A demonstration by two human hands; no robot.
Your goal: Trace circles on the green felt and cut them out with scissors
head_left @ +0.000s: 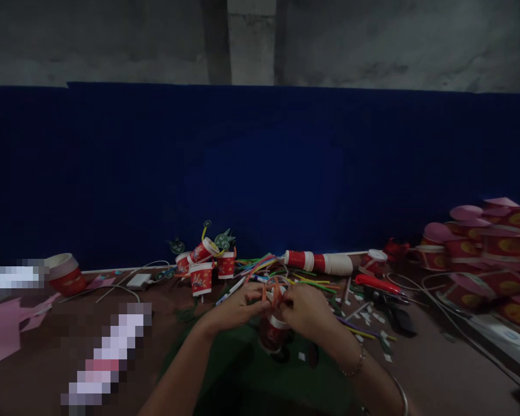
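Note:
Both my hands meet over a red paper cup point(272, 334) that stands on a green mat point(238, 370) in front of me. My left hand point(238, 306) has its fingers pinched on an orange straw point(269, 290) looped above the cup's rim. From the other side my right hand point(307, 309) closes its fingers on the same straw and on the cup's rim. The cup's lower half shows between my wrists.
A heap of coloured straws point(264, 267) lies behind the cup. Finished red cups point(201, 263) stand at the back left, a lying stack of cups point(320, 263) at the back centre. Red scissors point(379, 284), paper scraps, cables and piled red cups point(485, 254) fill the right side. Pink paper point(0, 329) lies left.

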